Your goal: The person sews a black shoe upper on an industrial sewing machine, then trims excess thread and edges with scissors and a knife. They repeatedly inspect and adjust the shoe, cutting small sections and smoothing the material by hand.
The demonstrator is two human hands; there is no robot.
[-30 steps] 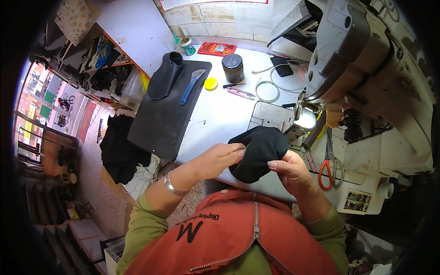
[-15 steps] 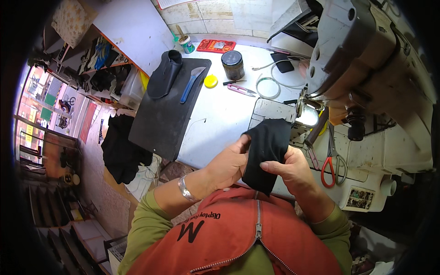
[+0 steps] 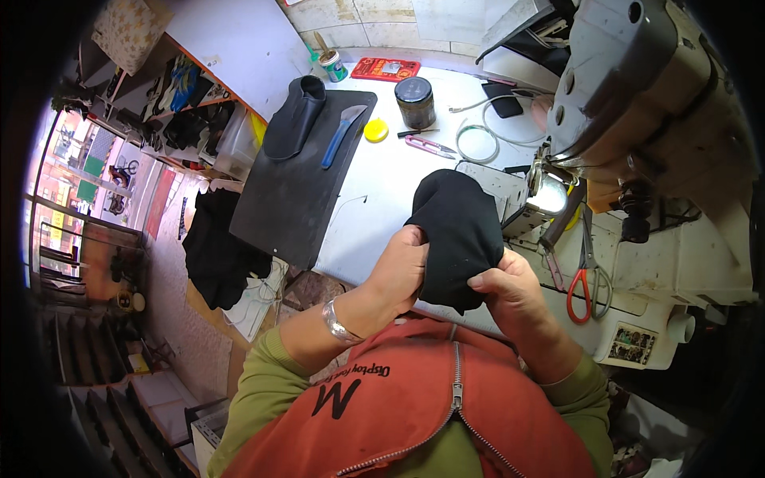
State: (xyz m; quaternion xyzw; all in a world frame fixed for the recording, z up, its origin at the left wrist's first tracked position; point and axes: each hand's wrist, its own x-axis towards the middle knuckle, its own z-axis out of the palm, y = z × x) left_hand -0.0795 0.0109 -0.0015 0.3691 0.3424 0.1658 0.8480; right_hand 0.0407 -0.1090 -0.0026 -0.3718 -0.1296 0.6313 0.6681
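Between my two hands a piece of black fabric (image 3: 457, 239) is spread out, held up in front of the white worktable (image 3: 362, 231). My left hand (image 3: 401, 267) grips its left edge, with the fingers partly behind the cloth. At the lower right edge my right hand (image 3: 510, 288) pinches it, thumb on the front and the other fingers behind. Just past the fabric, to the right, stands a sewing machine (image 3: 645, 95) with its lamp (image 3: 548, 197) lit beside the needle area.
On a dark board (image 3: 275, 203) at left lie a black shoe-shaped piece (image 3: 293, 127) and a blue-handled knife (image 3: 341, 143). A jar (image 3: 415, 103), yellow lid (image 3: 375, 131) and pink thread snips (image 3: 430, 146) are behind. Red-handled scissors (image 3: 586, 279) rest at right. Black cloth (image 3: 219, 247) hangs at left.
The black fabric has been opened out wider and lifted slightly away from me, turning more of its flat face up. Both hands keep hold of it. The view has shifted a little.
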